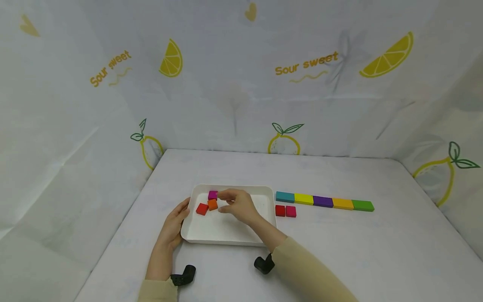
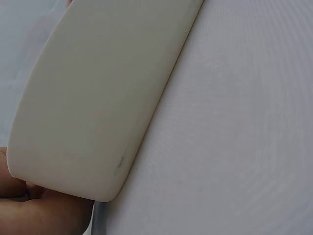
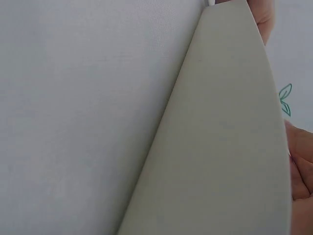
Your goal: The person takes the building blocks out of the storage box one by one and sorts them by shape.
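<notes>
**Tray (image 1: 234, 230) Position and Clearances on Table (image 1: 377, 251)**

Near the table's left edge, the tray's left wall is touched by the left hand (image 1: 172, 226); whether it is gripped cannot be told. Near the tray's rear left corner, a red block (image 1: 202, 209), an orange block (image 1: 213, 204) and a magenta block (image 1: 213, 195) are contained. The right hand (image 1: 242, 206) is held over the tray, thumb and fingers parted, beside the magenta block. By the tray's right wall, a dark red block (image 1: 280, 210) and a pink block (image 1: 291, 212) are placed, with a five-block row (image 1: 323, 201) behind. Broader room is given up to the table's right edge.
</notes>
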The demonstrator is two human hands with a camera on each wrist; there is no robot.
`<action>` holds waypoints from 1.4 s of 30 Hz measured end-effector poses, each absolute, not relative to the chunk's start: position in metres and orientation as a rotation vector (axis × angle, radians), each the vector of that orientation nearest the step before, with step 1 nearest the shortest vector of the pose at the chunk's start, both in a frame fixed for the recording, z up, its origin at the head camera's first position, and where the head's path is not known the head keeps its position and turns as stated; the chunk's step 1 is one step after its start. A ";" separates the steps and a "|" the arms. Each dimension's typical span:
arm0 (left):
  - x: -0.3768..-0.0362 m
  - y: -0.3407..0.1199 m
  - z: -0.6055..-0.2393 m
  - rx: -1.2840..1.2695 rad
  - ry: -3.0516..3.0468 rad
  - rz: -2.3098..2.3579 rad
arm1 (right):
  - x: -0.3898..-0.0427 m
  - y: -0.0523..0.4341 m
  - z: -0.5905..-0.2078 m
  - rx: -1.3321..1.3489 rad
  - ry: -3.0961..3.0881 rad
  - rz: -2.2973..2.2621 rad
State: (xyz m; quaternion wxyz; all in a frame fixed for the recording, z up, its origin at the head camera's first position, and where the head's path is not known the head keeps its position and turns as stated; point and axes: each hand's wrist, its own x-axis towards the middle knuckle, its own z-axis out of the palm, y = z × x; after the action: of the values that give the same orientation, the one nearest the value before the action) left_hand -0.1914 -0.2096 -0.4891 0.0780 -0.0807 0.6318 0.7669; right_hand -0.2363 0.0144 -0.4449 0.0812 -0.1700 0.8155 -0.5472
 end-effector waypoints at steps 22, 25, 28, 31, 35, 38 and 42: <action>-0.191 -0.208 -0.488 -0.237 1.907 2.288 | -0.235 -0.008 -0.466 -0.547 2.518 -1.479; -0.190 -0.208 -0.488 -0.258 1.916 2.282 | -0.232 -0.008 -0.466 -0.554 2.516 -1.470; -0.190 -0.209 -0.488 -0.262 1.928 2.277 | -0.231 -0.009 -0.465 -0.553 2.516 -1.479; -0.190 -0.210 -0.488 -0.245 1.929 2.284 | -0.234 -0.009 -0.463 -0.537 2.518 -1.523; -0.189 -0.210 -0.488 -0.233 1.917 2.289 | -0.241 -0.010 -0.463 -0.495 2.494 -1.584; -0.188 -0.210 -0.488 -0.224 1.912 2.285 | -0.245 -0.012 -0.466 -0.487 2.488 -1.576; -0.188 -0.210 -0.489 -0.213 1.914 2.282 | -0.248 -0.012 -0.471 -0.489 2.518 -1.532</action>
State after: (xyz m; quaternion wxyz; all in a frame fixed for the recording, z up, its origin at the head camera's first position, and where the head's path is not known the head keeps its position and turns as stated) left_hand -0.1879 -0.2100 -0.4887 0.0776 -0.0712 0.6389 0.7620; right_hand -0.2476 -0.0122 -0.4709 0.0768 -0.1631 0.8403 -0.5113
